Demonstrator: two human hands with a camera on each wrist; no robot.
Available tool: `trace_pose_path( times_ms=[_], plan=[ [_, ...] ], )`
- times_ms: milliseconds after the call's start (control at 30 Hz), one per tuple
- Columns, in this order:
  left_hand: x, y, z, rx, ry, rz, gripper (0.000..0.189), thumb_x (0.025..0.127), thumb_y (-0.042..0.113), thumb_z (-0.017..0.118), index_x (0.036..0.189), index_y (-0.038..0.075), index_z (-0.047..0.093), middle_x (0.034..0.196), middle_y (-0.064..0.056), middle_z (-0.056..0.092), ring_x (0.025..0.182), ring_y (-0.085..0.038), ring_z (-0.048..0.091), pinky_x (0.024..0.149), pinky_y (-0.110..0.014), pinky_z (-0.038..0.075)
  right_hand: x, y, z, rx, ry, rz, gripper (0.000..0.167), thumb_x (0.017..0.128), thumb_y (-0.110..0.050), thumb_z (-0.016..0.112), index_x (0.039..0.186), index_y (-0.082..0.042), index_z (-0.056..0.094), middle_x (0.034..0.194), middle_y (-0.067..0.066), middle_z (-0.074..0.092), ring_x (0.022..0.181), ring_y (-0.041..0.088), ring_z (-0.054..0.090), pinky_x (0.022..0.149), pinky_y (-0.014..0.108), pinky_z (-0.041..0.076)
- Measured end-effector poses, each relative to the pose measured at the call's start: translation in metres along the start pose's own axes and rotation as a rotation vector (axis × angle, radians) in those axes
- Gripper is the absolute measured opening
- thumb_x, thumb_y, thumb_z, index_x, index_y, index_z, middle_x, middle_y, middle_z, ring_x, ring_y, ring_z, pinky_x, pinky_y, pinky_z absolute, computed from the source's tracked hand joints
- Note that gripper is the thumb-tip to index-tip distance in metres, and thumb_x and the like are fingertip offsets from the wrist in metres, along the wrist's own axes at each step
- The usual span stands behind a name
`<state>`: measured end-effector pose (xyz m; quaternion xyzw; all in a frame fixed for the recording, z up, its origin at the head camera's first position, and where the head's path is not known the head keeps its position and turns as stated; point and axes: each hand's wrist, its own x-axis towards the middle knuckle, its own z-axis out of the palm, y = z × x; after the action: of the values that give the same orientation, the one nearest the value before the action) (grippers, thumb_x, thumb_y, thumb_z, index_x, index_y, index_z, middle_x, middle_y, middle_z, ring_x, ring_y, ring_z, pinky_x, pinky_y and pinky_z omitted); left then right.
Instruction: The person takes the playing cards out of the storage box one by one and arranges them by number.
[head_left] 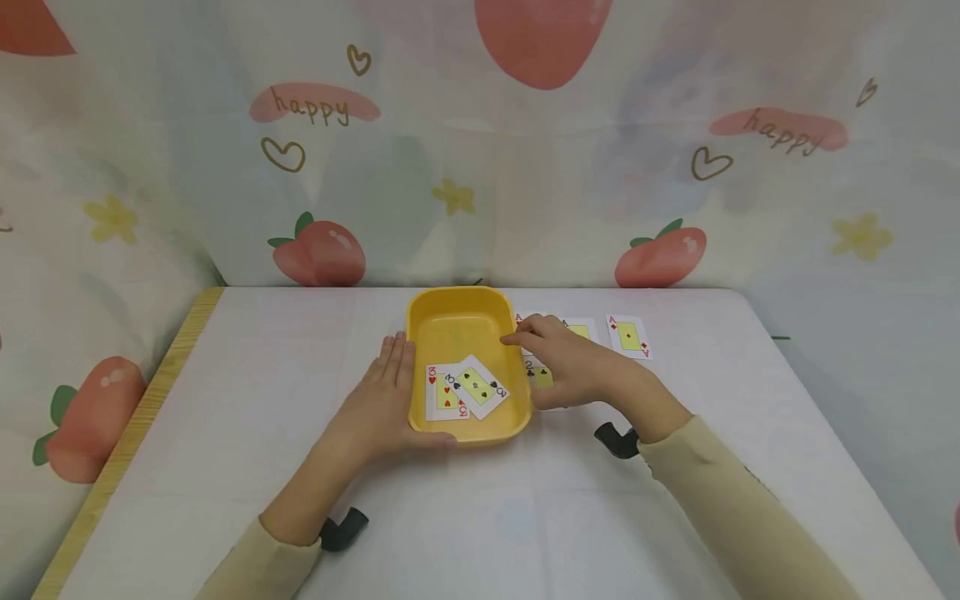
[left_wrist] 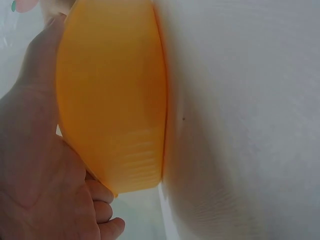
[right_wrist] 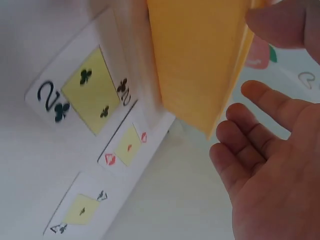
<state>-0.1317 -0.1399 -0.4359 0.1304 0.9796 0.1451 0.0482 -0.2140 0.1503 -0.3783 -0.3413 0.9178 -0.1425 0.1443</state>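
between the spread left hand [head_left: 371,408], braced against its side, and the loosely spread right hand [head_left: 562,358], the yellow tray [head_left: 459,333] looks light, stiff and smooth, best held by opposite long rims.

A table [head_left: 300,483] with a white top and a strip of pale wood [head_left: 169,367] down its left edge carries a yellow tray [head_left: 465,333]. Right of the tray, face up, lie a two of clubs [right_wrist: 92,90], a red ace [right_wrist: 129,147], an ace of clubs [right_wrist: 82,210] and an ace of diamonds [head_left: 628,337]
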Motion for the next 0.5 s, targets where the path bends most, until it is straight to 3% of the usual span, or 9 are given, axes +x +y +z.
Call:
trace_pose_path(
  times_ms=[200,500],
  plan=[
    [-0.002,0.000,-0.004,-0.010,-0.013,0.000,0.147,0.061,0.093,0.059,0.158,-0.001,0.001,0.167,-0.019,-0.003,0.155,-0.031,-0.004,0.123,-0.047,0.017,0.000,-0.005,0.008,0.055,-0.022,0.013,0.072,0.074,-0.022,0.073,0.143,-0.016,0.052,0.136,0.000,0.042,0.120,0.017,0.044,0.102,0.037,0.049],
    [-0.012,-0.014,-0.008,-0.037,-0.006,-0.004,0.147,0.061,0.091,0.063,0.158,-0.002,0.002,0.167,-0.018,-0.002,0.155,-0.031,-0.002,0.123,-0.048,0.017,0.012,-0.018,0.012,0.008,-0.023,-0.032,0.072,0.074,-0.023,0.071,0.143,-0.016,0.053,0.135,0.000,0.041,0.117,0.015,0.044,0.102,0.033,0.047]
  ],
)
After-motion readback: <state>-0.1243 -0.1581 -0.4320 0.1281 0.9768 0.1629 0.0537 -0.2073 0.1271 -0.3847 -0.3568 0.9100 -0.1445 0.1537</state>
